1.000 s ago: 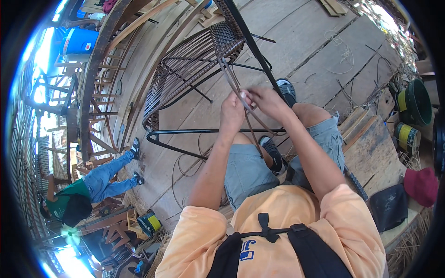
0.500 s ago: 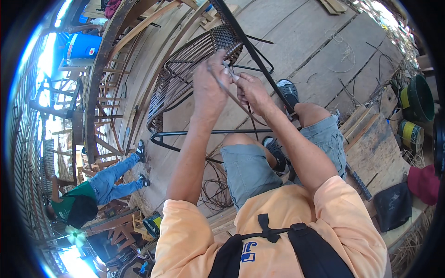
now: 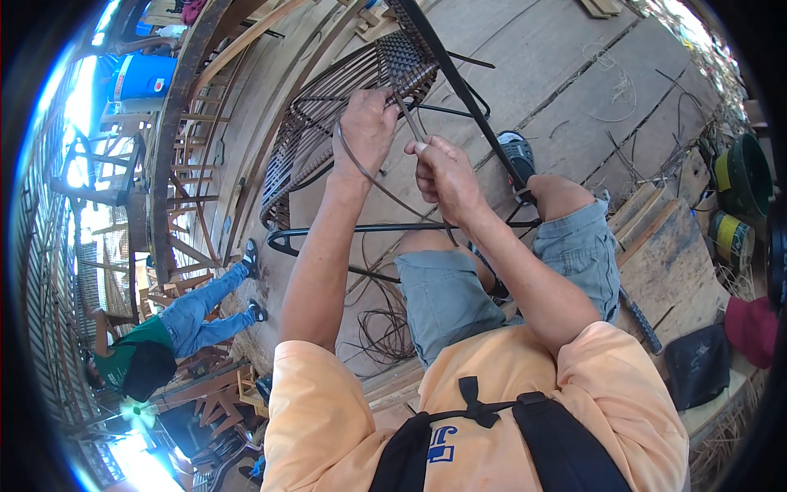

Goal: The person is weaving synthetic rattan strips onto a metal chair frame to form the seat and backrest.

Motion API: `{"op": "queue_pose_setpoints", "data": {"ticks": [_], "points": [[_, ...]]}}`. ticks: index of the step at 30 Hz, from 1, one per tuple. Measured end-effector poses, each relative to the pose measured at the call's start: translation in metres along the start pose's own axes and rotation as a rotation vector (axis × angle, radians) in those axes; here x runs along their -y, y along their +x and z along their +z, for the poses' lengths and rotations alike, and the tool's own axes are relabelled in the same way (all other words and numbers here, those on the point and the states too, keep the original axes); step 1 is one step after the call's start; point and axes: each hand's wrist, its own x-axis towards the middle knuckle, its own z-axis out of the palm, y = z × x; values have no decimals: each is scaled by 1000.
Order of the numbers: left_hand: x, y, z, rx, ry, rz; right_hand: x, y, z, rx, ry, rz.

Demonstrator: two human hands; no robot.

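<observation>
Hands just moved apart; strand (image 3: 409, 120) now runs fairly straight to the right hand (image 3: 445, 176), so slack there is likely being drawn out. Right hand pinches strand; left hand (image 3: 365, 131) is curled just left of it, exact hold can't be told. Strand's long axis slants from chair (image 3: 407, 64), beyond left hand, back toward right fingertips, pointing at wearer.

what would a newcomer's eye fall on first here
Probably the right hand near the centre, pinching a brown strand, with the left hand beside it, in front of a partly woven chair. Next, at left, a co-worker in green appears sideways, with a bright blue cooler farther up.
</observation>
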Motion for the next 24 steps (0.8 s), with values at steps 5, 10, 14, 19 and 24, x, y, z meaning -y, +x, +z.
{"op": "queue_pose_setpoints", "data": {"ticks": [5, 10, 14, 19, 24], "points": [[1, 2, 0, -24, -18, 7, -4, -2, 14, -33, -121, -114], [1, 3, -2, -23, -57, -15, -4, -8, 27, 42, -2, -164], [2, 2, -1, -59, -33, 69, -28, -14, 12, 159, 30, -56], [-1, 2, 0, -71, -31, 18, -77, 14, -43, 83, -933, -328], [-10, 0, -2, -86, -17, -30, -67, 35, -69, 63, -1186, 60]]}}
